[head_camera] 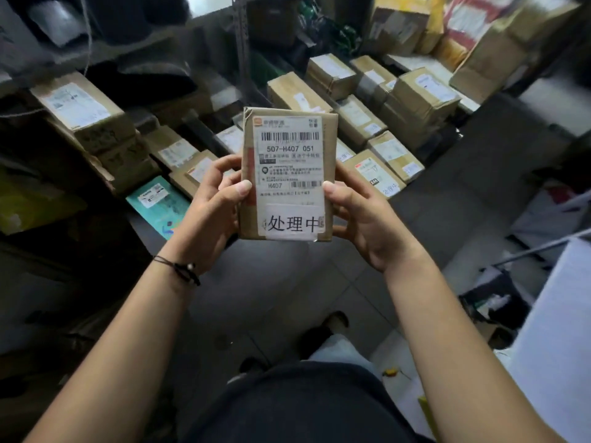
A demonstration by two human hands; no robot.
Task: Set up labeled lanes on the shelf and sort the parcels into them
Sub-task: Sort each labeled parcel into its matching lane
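— Where is the parcel (pixel 289 174)?

— In the air in front of the person, upright between both hands, over the grey floor tiles (pixel 287 282) and in front of the rows of brown boxes (pixel 415 97). It is a flat brown cardboard packet with its printed face turned to the camera.

— How does the left hand (pixel 211 206) hold it?

— It grips the left edge. The thumb (pixel 241 187) is pressed flat on the front beside the label. The other fingers curl round behind, slightly apart. A thin black cord (pixel 179 268) sits on that wrist.

— And the right hand (pixel 361 219)?

— It grips the right edge in the same way. Its thumb (pixel 332 188) presses the front at the label's rim. The fingers bend round the back and are mostly hidden, so how far they spread cannot be told.

— What is on the face?

— A white shipping label (pixel 287 155) with a barcode and "507-H407 051". Under it is a white sticker (pixel 292 222) with the large characters 处理中.

— And around it?

— The brown boxes lie close together on a grey surface (pixel 499 148), most with white labels facing up. A teal packet (pixel 158 203) lies beyond the left hand, to its left. One dark shoe (pixel 323 327) stands on the tiles below.
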